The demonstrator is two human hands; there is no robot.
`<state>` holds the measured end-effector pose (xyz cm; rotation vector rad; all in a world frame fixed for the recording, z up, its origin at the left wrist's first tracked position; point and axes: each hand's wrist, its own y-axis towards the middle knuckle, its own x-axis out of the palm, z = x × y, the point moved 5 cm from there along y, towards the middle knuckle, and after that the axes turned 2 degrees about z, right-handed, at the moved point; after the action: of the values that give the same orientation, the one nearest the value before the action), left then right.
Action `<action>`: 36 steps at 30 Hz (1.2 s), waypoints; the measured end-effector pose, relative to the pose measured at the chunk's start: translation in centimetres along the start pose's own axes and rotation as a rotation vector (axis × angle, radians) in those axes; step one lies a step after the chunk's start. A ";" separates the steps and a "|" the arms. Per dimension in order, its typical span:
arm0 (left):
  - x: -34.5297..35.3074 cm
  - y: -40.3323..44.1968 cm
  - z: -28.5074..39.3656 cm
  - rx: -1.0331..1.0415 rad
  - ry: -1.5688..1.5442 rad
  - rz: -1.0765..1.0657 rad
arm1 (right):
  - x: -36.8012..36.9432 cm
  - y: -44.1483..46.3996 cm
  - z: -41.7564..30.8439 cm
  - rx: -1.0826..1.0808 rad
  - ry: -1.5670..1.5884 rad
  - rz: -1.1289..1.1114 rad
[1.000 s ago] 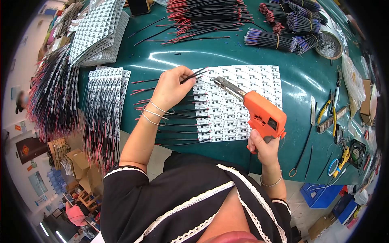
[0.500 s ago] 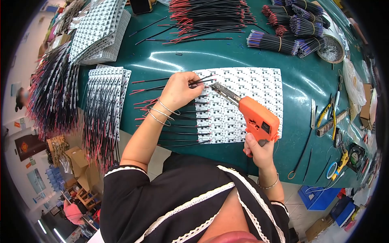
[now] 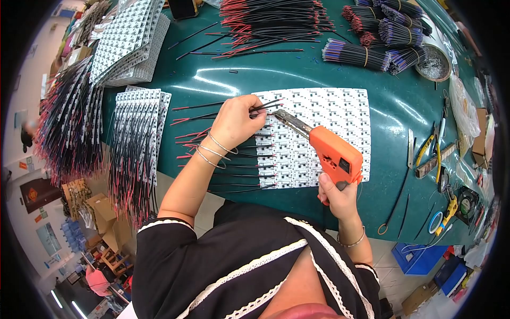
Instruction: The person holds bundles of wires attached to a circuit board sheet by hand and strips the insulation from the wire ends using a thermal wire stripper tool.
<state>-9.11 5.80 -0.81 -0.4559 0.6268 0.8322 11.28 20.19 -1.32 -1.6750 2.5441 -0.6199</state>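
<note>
A white circuit board panel (image 3: 319,138) lies flat on the green table, with black wires (image 3: 241,166) sticking out along its left edge. Over the panel's upper left part, my left hand (image 3: 239,119) pinches a black wire, its end near the panel's surface. My right hand (image 3: 340,199) is wrapped round the handle of an orange soldering gun (image 3: 336,154). The gun's metal tip is at the wire end, just right of my left fingertips; whether they touch is too small to tell.
Wired panels (image 3: 135,127) and stacked white panels (image 3: 127,45) lie at the left. Loose wires (image 3: 276,24) and wire bundles (image 3: 356,55) are at the back, beside a round bowl (image 3: 433,63). Pliers (image 3: 426,146) and a blue tape ring (image 3: 435,223) lie at the right.
The soldering gun has moved left and down, bringing its tip to the wire end. My left hand has shifted slightly right and down, still pinching the wire.
</note>
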 end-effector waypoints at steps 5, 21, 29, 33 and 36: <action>-0.1 -0.1 0.3 0.035 0.040 0.015 | -0.4 -0.4 -0.2 0.023 0.074 0.040; -0.3 1.0 0.2 0.051 0.024 -0.183 | -0.2 -0.3 0.6 0.033 0.034 0.009; -0.4 0.9 0.5 0.077 0.051 -0.175 | -0.8 -0.4 0.0 0.024 0.135 0.026; -0.2 0.8 0.3 0.110 0.046 -0.152 | -1.6 0.0 -0.6 -0.016 0.165 0.051; -0.5 0.7 0.6 0.085 0.074 -0.179 | -1.8 0.7 -1.6 -0.051 0.139 0.059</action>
<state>-9.68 6.29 -0.08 -0.4597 0.6771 0.6186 11.08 22.53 -0.42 -1.6196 2.7158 -0.6967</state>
